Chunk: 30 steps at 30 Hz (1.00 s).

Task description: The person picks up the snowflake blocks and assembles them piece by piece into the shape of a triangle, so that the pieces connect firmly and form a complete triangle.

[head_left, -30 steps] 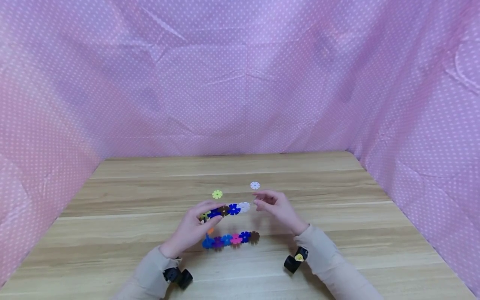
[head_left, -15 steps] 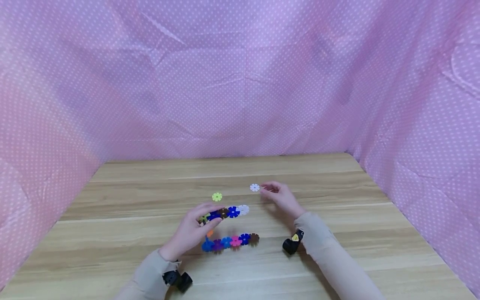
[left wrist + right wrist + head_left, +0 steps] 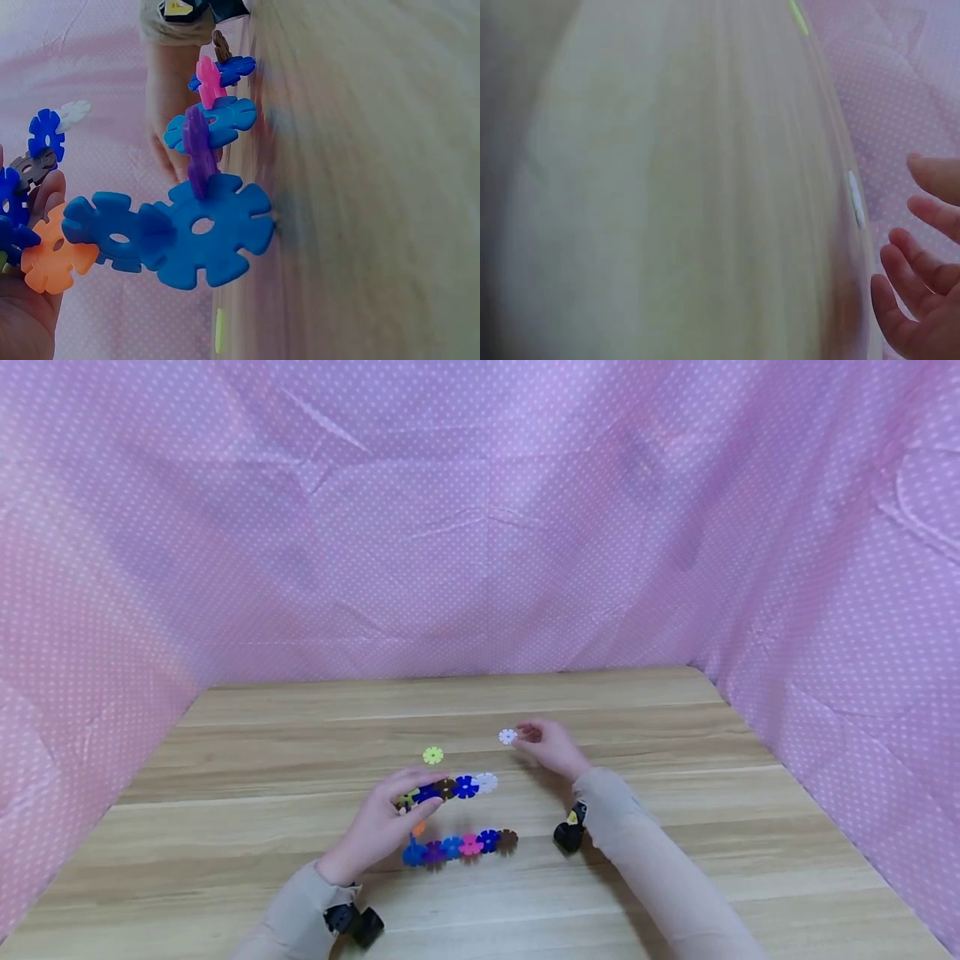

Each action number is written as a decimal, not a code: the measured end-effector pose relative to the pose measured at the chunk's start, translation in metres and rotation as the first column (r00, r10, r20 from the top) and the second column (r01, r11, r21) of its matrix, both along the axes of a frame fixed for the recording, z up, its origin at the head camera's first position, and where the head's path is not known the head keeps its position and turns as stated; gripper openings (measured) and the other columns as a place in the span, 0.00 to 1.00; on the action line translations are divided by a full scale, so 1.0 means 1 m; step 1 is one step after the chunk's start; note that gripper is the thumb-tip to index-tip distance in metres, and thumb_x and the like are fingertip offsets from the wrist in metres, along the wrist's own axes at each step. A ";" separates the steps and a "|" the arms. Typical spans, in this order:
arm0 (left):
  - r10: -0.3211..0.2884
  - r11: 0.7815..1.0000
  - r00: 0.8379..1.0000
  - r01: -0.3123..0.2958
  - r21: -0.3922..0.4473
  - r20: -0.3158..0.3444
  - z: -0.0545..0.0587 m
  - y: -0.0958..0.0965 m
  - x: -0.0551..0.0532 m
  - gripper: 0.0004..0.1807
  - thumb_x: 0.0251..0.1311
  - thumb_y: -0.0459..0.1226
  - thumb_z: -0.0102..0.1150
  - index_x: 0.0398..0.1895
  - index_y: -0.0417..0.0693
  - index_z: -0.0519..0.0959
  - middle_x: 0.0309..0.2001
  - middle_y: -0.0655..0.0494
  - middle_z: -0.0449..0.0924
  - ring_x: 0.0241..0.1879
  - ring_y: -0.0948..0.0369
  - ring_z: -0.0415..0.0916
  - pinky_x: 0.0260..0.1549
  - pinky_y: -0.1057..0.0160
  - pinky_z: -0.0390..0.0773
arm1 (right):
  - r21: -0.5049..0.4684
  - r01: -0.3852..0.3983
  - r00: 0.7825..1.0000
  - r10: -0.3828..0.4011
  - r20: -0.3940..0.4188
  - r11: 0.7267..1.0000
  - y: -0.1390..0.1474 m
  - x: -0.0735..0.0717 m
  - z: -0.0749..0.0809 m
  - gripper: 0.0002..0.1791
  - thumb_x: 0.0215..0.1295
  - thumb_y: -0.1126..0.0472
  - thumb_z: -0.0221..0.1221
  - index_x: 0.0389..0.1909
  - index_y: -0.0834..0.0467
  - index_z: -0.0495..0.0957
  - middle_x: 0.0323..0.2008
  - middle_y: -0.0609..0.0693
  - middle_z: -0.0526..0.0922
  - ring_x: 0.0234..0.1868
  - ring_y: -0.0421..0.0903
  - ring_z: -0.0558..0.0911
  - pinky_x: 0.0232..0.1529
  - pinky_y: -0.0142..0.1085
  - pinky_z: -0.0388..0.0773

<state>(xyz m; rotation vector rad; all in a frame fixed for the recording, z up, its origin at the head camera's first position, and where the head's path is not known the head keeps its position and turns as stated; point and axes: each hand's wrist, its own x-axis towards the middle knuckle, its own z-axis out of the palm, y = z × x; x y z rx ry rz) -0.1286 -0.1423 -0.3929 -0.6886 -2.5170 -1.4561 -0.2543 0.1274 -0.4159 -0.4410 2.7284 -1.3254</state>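
Note:
My left hand (image 3: 378,822) grips a chain of interlocking plastic snowflake discs (image 3: 465,787) between thumb and fingers. Its far row runs through dark blue and brown discs to a white disc (image 3: 486,782) at the right end. From an orange disc (image 3: 52,259) by the palm, the chain turns through blue discs (image 3: 217,255) into a nearer row with purple, pink and brown ones. My right hand (image 3: 553,748) is beside a loose white disc (image 3: 507,737) lying on the table. In the right wrist view its fingers (image 3: 919,274) are spread and loosely bent, holding nothing.
A loose yellow-green disc (image 3: 432,755) lies on the wooden table (image 3: 300,718), left of the loose white one. Pink dotted cloth (image 3: 480,527) hangs behind the table and along both sides. Each wrist carries a black camera (image 3: 570,835).
My right hand has left the chain's white end and moved forward to the loose white disc. The left hand holds the chain almost where it was.

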 end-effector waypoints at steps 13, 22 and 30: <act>-0.011 1.000 1.000 0.011 0.004 0.018 0.001 0.001 0.001 0.17 0.63 0.41 0.58 0.54 0.47 0.79 0.57 0.48 0.77 0.61 0.49 0.69 0.57 0.38 0.67 | 0.391 -0.130 0.986 0.159 -0.043 0.911 -0.013 -0.009 0.002 0.30 0.57 0.54 0.65 0.60 0.60 0.72 0.58 0.65 0.70 0.60 0.61 0.66 0.62 0.54 0.63; -0.005 1.000 1.000 0.005 -0.010 0.012 0.002 0.001 0.002 0.17 0.63 0.40 0.58 0.53 0.47 0.79 0.55 0.53 0.78 0.59 0.51 0.71 0.56 0.40 0.70 | 0.409 -0.159 0.982 0.186 -0.026 0.899 -0.010 -0.003 0.002 0.24 0.58 0.55 0.65 0.56 0.57 0.77 0.57 0.60 0.69 0.60 0.58 0.64 0.61 0.52 0.63; -0.003 1.000 1.000 0.003 -0.001 0.022 0.001 0.000 0.001 0.16 0.63 0.41 0.58 0.53 0.52 0.79 0.56 0.52 0.77 0.59 0.50 0.71 0.56 0.39 0.69 | 0.366 -0.191 0.966 0.241 -0.094 0.911 0.001 0.006 0.005 0.11 0.51 0.62 0.68 0.38 0.58 0.84 0.49 0.58 0.77 0.53 0.57 0.72 0.59 0.52 0.67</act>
